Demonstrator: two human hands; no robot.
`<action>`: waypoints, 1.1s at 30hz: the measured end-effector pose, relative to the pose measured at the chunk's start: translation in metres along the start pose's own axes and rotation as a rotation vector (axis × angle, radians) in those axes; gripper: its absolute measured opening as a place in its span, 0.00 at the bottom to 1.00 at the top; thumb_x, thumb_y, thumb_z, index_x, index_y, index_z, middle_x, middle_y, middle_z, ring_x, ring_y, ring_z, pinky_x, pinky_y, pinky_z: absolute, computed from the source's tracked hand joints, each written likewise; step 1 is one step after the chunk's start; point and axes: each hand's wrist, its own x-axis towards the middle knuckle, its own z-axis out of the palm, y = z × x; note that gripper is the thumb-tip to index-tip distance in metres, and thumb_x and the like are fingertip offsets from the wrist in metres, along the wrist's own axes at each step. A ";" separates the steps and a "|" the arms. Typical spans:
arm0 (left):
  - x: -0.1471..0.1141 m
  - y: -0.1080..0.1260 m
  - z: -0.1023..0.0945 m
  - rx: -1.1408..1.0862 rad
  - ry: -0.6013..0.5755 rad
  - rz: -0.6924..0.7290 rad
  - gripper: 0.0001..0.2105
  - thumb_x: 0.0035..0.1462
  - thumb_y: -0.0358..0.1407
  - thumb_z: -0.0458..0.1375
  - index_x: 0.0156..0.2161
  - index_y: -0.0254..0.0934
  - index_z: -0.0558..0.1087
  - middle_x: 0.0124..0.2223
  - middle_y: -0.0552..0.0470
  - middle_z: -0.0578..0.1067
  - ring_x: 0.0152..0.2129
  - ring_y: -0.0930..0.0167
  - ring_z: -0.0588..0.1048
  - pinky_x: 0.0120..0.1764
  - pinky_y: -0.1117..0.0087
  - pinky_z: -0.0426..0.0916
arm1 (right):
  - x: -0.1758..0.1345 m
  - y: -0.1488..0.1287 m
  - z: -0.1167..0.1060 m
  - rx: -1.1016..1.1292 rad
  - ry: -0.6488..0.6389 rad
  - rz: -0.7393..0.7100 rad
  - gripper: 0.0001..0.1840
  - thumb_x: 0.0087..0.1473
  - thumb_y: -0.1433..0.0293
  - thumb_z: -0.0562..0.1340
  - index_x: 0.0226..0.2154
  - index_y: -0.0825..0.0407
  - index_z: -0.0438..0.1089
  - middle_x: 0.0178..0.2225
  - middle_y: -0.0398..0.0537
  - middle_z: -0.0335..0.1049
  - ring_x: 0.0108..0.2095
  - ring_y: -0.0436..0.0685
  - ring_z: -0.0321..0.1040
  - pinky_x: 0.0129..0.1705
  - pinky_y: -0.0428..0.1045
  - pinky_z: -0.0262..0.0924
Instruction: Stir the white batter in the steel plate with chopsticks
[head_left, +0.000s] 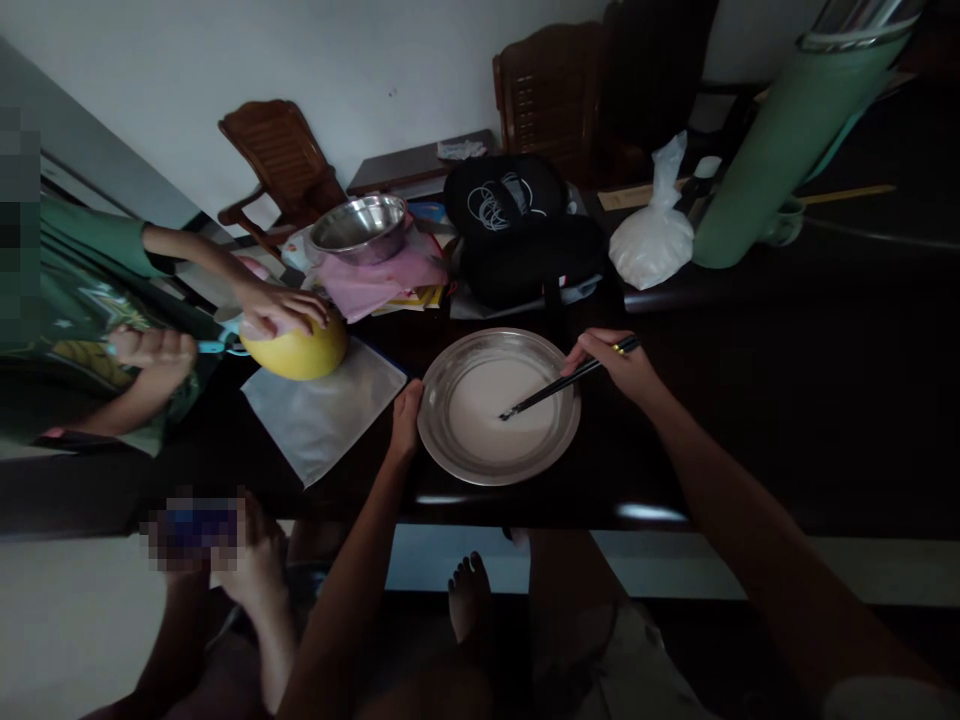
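Note:
A wide metal bowl (442, 455) stands on the dark table, holding a pale, milky liquid (487, 400). My left hand (406, 415) grips the bowl's left side at the rim, its fingers partly hidden from view. Above the right side of the bowl, my right hand (616, 362) is closed around a pair of black chopsticks (559, 385). Their tips dip into the liquid near the middle of the bowl.
A person at the left steadies a yellow melon-like fruit (300, 350) and grips a light-blue-handled tool (211, 347). Behind the bowl are a second metal bowl (364, 235), black cases (525, 250), a tied bag of white powder (652, 245) and a tall green flask (780, 150).

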 end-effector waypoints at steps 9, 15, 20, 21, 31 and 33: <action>0.000 0.005 0.002 0.006 0.023 -0.001 0.19 0.58 0.42 0.56 0.20 0.36 0.60 0.21 0.57 0.58 0.21 0.74 0.57 0.25 0.74 0.57 | 0.000 -0.004 0.000 -0.092 -0.028 -0.055 0.22 0.56 0.51 0.59 0.23 0.49 0.75 0.24 0.46 0.77 0.29 0.55 0.73 0.37 0.50 0.66; 0.000 0.002 0.001 0.013 0.026 -0.008 0.18 0.57 0.43 0.57 0.21 0.36 0.61 0.22 0.57 0.59 0.21 0.75 0.58 0.26 0.74 0.57 | -0.001 -0.002 0.002 -0.047 -0.105 -0.033 0.24 0.57 0.51 0.58 0.23 0.50 0.75 0.23 0.46 0.76 0.27 0.54 0.73 0.34 0.49 0.66; 0.003 -0.005 -0.002 -0.003 0.001 -0.018 0.19 0.54 0.48 0.58 0.22 0.36 0.61 0.22 0.57 0.60 0.21 0.75 0.58 0.26 0.74 0.56 | 0.000 -0.002 0.004 -0.111 -0.051 -0.066 0.24 0.56 0.50 0.59 0.25 0.50 0.76 0.26 0.47 0.78 0.32 0.55 0.74 0.39 0.50 0.66; 0.003 -0.006 -0.002 -0.005 -0.004 -0.017 0.19 0.54 0.48 0.58 0.22 0.36 0.61 0.22 0.57 0.60 0.21 0.75 0.58 0.26 0.74 0.56 | 0.000 -0.002 0.003 -0.080 -0.006 -0.044 0.23 0.56 0.50 0.59 0.25 0.50 0.76 0.25 0.46 0.78 0.30 0.55 0.74 0.38 0.50 0.67; 0.003 -0.003 -0.001 0.011 0.009 0.011 0.20 0.54 0.48 0.58 0.21 0.37 0.59 0.22 0.57 0.59 0.21 0.75 0.58 0.26 0.74 0.57 | -0.001 0.000 0.006 -0.080 -0.145 -0.048 0.23 0.57 0.51 0.58 0.25 0.50 0.76 0.27 0.46 0.79 0.33 0.55 0.75 0.40 0.50 0.66; 0.003 -0.003 -0.001 0.006 0.011 0.016 0.20 0.53 0.49 0.59 0.21 0.37 0.60 0.22 0.57 0.59 0.21 0.74 0.58 0.25 0.74 0.57 | 0.000 0.000 0.003 -0.081 -0.055 -0.049 0.22 0.57 0.51 0.59 0.26 0.50 0.76 0.26 0.46 0.78 0.32 0.55 0.75 0.39 0.50 0.66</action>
